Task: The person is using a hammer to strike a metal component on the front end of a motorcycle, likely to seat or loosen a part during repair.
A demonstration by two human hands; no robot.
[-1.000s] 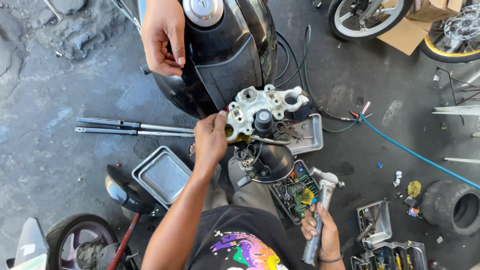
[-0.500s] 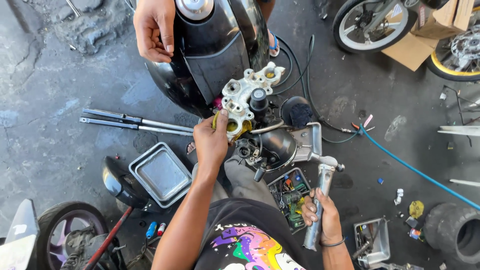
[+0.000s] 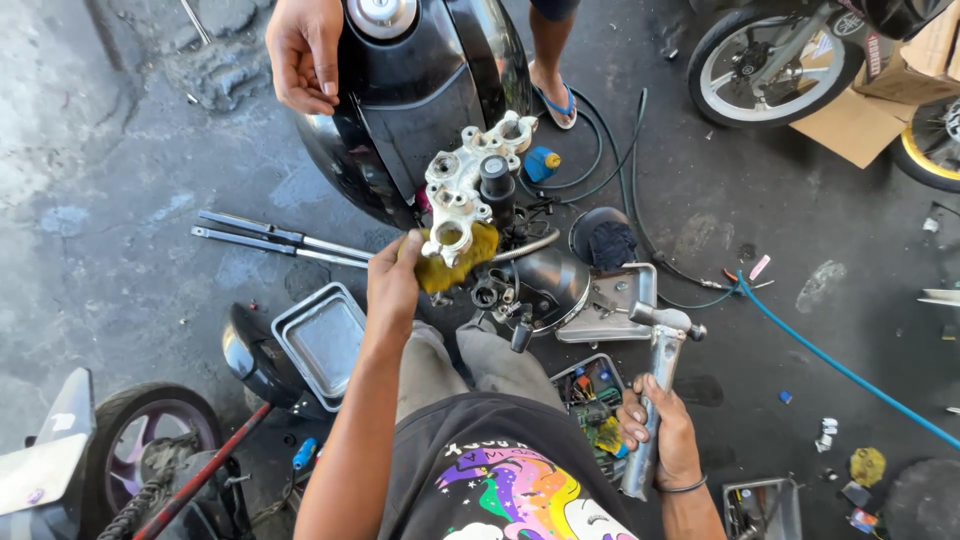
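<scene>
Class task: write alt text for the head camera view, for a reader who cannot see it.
Looking down, a person's left hand presses a yellow rag against a silver triple clamp beside a black fuel tank. Their right hand grips a metal tool; another person's hand rests on the tank.

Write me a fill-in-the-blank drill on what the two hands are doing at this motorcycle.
1. The left hand presses a ____ rag against the silver triple clamp.
2. The right hand grips a metal ____.
3. Another person's hand rests on the ____ fuel tank.
4. A ____ hose lies on the ground.

Missing words: yellow; hammer; black; blue
</scene>
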